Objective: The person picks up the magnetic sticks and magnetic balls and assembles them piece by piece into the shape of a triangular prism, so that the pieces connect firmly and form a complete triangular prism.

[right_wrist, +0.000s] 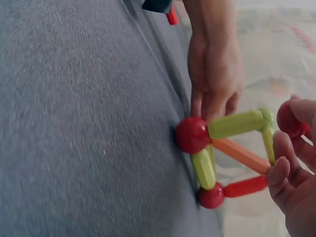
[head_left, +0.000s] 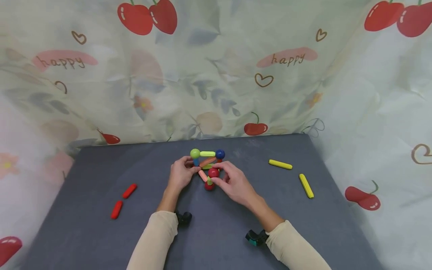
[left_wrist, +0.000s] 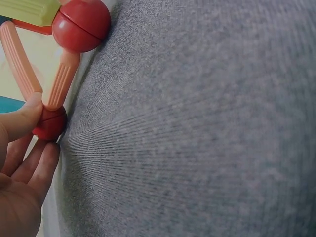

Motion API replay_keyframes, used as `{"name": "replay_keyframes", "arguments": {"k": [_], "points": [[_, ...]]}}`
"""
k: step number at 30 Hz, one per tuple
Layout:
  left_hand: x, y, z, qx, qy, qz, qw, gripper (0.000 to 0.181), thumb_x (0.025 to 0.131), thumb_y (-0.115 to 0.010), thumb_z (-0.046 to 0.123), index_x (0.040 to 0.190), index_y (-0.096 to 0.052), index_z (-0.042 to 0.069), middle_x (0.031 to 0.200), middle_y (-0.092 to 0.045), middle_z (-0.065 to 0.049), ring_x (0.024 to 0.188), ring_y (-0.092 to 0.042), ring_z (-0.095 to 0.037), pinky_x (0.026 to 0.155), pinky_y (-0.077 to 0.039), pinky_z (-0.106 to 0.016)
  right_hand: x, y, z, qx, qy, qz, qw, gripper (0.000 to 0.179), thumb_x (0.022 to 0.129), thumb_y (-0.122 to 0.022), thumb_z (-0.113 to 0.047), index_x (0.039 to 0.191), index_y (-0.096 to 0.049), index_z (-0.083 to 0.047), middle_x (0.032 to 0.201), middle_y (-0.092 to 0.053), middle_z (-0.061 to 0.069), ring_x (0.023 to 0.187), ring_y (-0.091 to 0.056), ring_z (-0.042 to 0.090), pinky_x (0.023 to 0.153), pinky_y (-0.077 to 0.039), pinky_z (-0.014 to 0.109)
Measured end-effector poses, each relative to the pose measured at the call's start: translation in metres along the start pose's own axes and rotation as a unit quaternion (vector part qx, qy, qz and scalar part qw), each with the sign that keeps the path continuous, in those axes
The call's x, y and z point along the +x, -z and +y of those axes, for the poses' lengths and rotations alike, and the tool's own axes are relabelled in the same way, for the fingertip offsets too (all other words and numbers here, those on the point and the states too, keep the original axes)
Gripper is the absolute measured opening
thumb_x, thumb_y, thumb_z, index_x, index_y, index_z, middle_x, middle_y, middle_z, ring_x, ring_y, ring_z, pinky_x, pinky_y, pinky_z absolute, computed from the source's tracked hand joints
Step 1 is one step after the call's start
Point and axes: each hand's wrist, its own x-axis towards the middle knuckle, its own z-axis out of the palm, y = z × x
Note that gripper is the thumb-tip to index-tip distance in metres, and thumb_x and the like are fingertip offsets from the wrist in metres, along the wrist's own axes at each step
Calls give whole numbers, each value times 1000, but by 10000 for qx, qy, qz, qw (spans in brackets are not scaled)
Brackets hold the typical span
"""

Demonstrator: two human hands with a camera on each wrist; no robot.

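A small frame of plastic rods and balls stands on the table, with a green ball (head_left: 195,153), a yellow-green rod (head_left: 207,153) and a dark blue ball (head_left: 220,154) along its far top side. My left hand (head_left: 180,174) pinches a red corner ball (left_wrist: 51,123) low on the frame, where two salmon rods (left_wrist: 63,81) meet. Between thumb and fingertips, my right hand (head_left: 237,183) holds another red ball (right_wrist: 290,120) at the upper end of an upright. Below it, a red ball (head_left: 209,186) sits at the near corner. An orange rod (right_wrist: 242,154) slants across a side.
Two red rods (head_left: 129,191) lie to the left on the dark grey table (head_left: 222,232). Two yellow rods (head_left: 280,164) lie to the right. A patterned cloth (head_left: 189,93) hangs behind the table and along its sides.
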Motion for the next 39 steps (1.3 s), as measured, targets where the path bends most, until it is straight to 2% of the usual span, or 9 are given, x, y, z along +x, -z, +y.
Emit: {"name": "replay_keyframes", "arguments": {"k": [6,9,15,19,28,31,34,36,39], "points": [[0,0,-1,-21,-10,16,10000,45,86,-83,26,125,-68,9,118,-76,-12,109,-74,-28,100,-56,-47,2,-9,-1,-166,119,-301,9993,39,96,-73,-26,132,-62,-16,116,-61,-6,68,-53,4,62,-49,20],[0,1,-1,-11,-33,80,10000,44,86,-83,25,124,-68,9,116,-77,-12,108,-74,-28,99,-56,-46,1,-11,-2,-185,9,-309,9994,47,95,-74,-29,137,-60,-14,119,-61,-4,68,-55,6,62,-50,20],[-5,0,2,48,-68,125,9999,43,87,-83,24,123,-67,8,115,-76,-14,104,-74,-27,93,-58,-46,-4,-22,5,-691,-1027,-513,9910,60,87,-80,-45,133,-56,-14,115,-59,4,77,-56,9,70,-52,25],[-14,0,5,18,-68,163,9998,44,86,-84,24,123,-66,7,115,-76,-15,105,-73,-28,93,-58,-46,-3,-29,19,-1015,-1360,-483,9843,47,87,-81,-42,117,-63,-11,105,-62,4,84,-56,13,77,-51,31],[-48,-5,13,525,-58,50,9986,40,83,-87,23,114,-67,7,102,-72,-12,92,-68,-26,81,-57,-44,4,-17,48,-1424,-1287,-177,9813,22,93,-76,-26,103,-66,-9,89,-64,5,78,-56,20,74,-47,36],[-55,-11,16,617,-100,32,9980,36,83,-86,22,111,-68,7,100,-72,-11,89,-67,-25,79,-56,-43,7,-10,53,-1693,-1146,-120,9788,19,96,-72,-24,103,-66,-8,94,-67,8,85,-60,25,81,-50,42],[-57,-15,18,634,-59,131,9979,33,84,-85,22,110,-70,8,100,-74,-11,92,-70,-25,81,-58,-43,7,-4,53,-1880,-1072,-276,9759,29,97,-70,-29,116,-66,-8,113,-68,12,101,-63,30,93,-52,47],[-57,-17,18,651,-5,223,9976,32,84,-85,23,109,-71,9,100,-76,-10,93,-72,-25,82,-58,-44,5,1,53,-2019,-1142,-368,9720,43,97,-70,-36,129,-62,-8,131,-62,16,115,-59,35,101,-49,51],[-55,-17,17,685,40,323,9971,29,86,-84,24,107,-71,10,99,-76,-9,93,-72,-25,82,-58,-44,2,12,57,-2341,-1323,-464,9620,69,96,-68,-47,151,-47,-12,157,-40,19,138,-45,42,113,-39,62]]}}
